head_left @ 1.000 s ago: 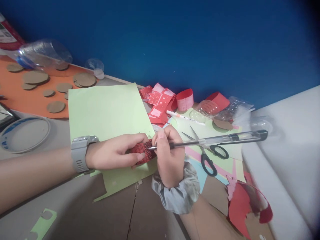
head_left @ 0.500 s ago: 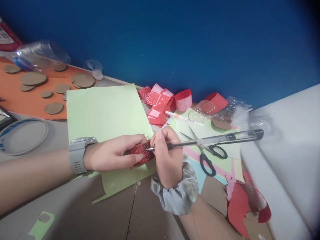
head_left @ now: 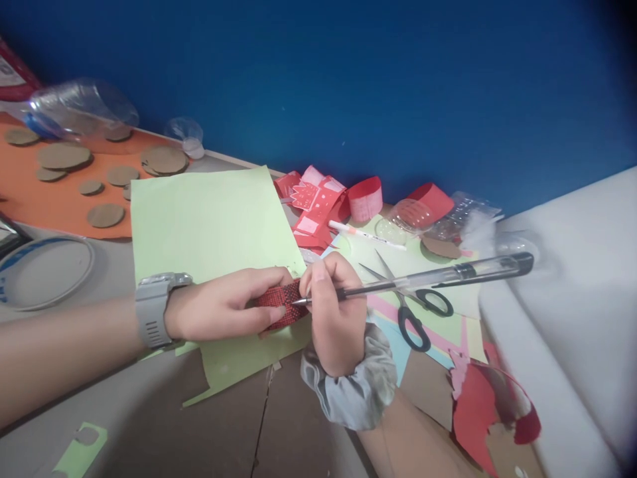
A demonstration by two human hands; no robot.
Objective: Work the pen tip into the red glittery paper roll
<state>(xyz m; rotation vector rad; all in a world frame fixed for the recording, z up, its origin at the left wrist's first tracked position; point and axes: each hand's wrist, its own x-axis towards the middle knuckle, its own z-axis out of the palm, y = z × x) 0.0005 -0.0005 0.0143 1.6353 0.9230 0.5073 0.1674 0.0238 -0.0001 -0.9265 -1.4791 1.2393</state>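
Note:
My left hand [head_left: 233,302], with a grey watch on its wrist, grips a small red piece [head_left: 281,305] covered in dark marks. My right hand [head_left: 336,312], wearing a grey scrunchie, is closed around a clear pen [head_left: 413,282]. The pen's metal tip touches or hovers just over the red piece; which of these I cannot tell. Under both hands lies a light green sheet [head_left: 209,226]. Black-handled scissors [head_left: 408,312] rest open to the right, partly behind the pen.
Cardboard discs [head_left: 64,156] lie on orange paper [head_left: 30,199] at left, near a clear bottle [head_left: 84,109] and a white ring [head_left: 47,272]. Red paper loops [head_left: 365,199], a white marker [head_left: 368,234] and red scraps [head_left: 472,411] lie at right. A blue wall [head_left: 318,79] stands behind.
The pen has tilted slightly and its back end has moved a little to the right and up. My right hand has shifted marginally right. My left hand keeps its hold on the red piece.

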